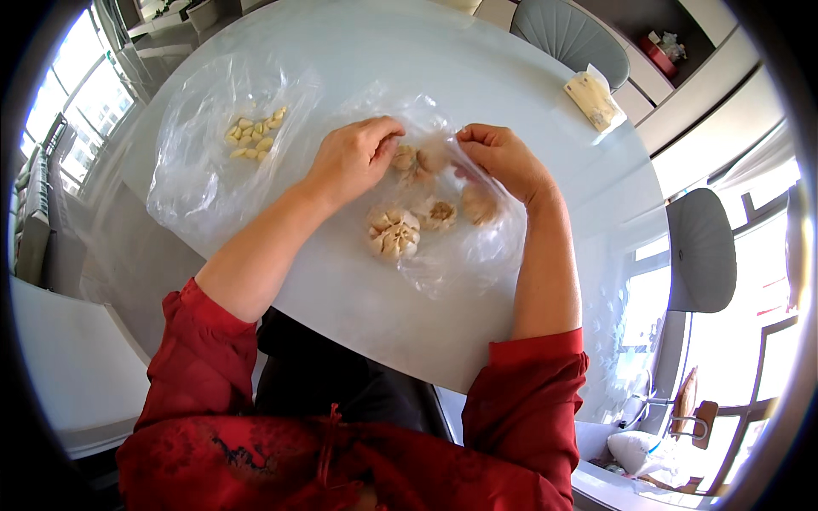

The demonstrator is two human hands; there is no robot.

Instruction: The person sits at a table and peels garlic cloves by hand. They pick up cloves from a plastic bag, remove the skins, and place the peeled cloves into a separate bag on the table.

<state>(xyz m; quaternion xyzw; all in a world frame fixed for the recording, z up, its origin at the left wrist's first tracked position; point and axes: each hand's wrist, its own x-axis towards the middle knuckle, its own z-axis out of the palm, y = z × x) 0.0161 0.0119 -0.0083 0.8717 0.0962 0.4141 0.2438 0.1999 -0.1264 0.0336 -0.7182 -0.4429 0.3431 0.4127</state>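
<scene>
On the pale table before me a clear plastic bag (456,260) lies spread, with garlic on and in it. My right hand (504,157) pinches the bag's upper right edge between thumb and fingers. My left hand (356,155) is curled closed at the bag's upper left; what its fingertips hold, if anything, is hidden. A large garlic bulb (394,232) lies at the near left, and a smaller broken bulb (440,215) sits beside it. Another garlic bulb (481,204) shows through the plastic below my right hand. More garlic pieces (406,157) lie between my hands.
A second clear bag (192,183) to the left bears several peeled garlic cloves (256,132). A tissue pack (594,98) lies near the table's far right edge. Grey chairs (700,249) stand around the round table (358,311).
</scene>
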